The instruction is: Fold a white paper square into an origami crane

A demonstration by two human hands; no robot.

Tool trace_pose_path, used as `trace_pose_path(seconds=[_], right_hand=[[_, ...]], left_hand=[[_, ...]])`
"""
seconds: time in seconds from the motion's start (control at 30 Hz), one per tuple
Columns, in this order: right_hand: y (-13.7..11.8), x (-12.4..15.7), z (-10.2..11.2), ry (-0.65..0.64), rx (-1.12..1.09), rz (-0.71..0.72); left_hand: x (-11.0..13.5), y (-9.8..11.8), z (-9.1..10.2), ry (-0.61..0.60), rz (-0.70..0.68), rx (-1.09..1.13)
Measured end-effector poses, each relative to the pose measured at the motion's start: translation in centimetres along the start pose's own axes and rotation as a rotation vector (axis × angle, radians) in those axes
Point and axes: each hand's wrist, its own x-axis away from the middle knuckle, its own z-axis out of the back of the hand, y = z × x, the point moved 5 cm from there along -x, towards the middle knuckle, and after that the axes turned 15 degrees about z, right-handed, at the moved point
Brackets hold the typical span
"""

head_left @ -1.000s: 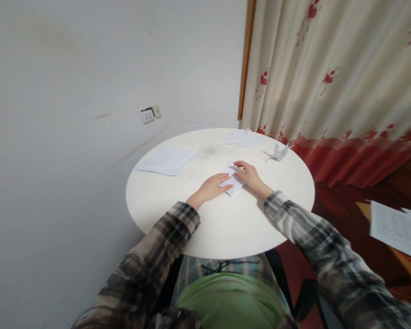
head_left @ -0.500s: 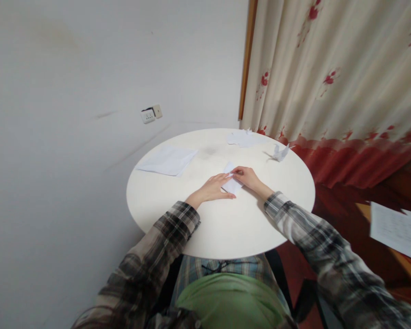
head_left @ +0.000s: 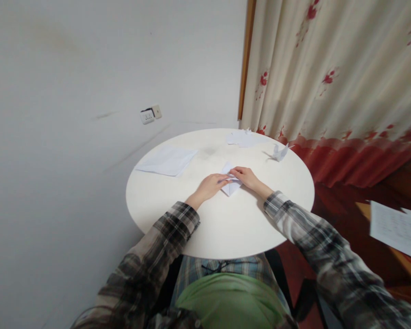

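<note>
A small piece of folded white paper [head_left: 230, 188] lies on the round white table [head_left: 222, 228], with its corners pointing toward and away from me. From the left, my left hand [head_left: 210, 185] closes on the paper, thumb and fingers drawn together at its edge. My right hand [head_left: 245, 176] pinches the paper at its upper right, fingertips near those of my left. Both hands cover part of the paper's middle, so its folds there are partly hidden.
Flat white sheets [head_left: 166, 160] lie at the table's left. More paper [head_left: 240, 138] is at the back edge, and a folded paper crane [head_left: 278, 153] stands at the right rear. Written pages [head_left: 397, 228] rest on a surface to the right. A wall and a curtain [head_left: 329, 91] stand behind.
My left thumb has moved up toward its fingers, closing on the paper and baring its near corner. My right hand has hardly moved.
</note>
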Motion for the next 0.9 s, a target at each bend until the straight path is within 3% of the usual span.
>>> trace_pose_path(seconds=[0.23,0.4,0.73,0.9], right_hand=[[-0.8,0.3,-0.9,-0.082,-0.137,0.004],[-0.7,0.3,-1.3,-0.193,-0.021,-0.004],[0.2,0.2,-0.9,-0.157,0.033,-0.063],[0.5,0.1,-0.8,-0.13,0.043,-0.068]], left_hand=[[0.0,-1.1,1.6,0.214,0.253,-0.117],[0.3,-0.9,2.2,0.324,0.317,-0.223],[0.2,-1.2,2.8,0.454,0.274,-0.075],[0.7,-0.6,3.9,0.645,0.154,-0.027]])
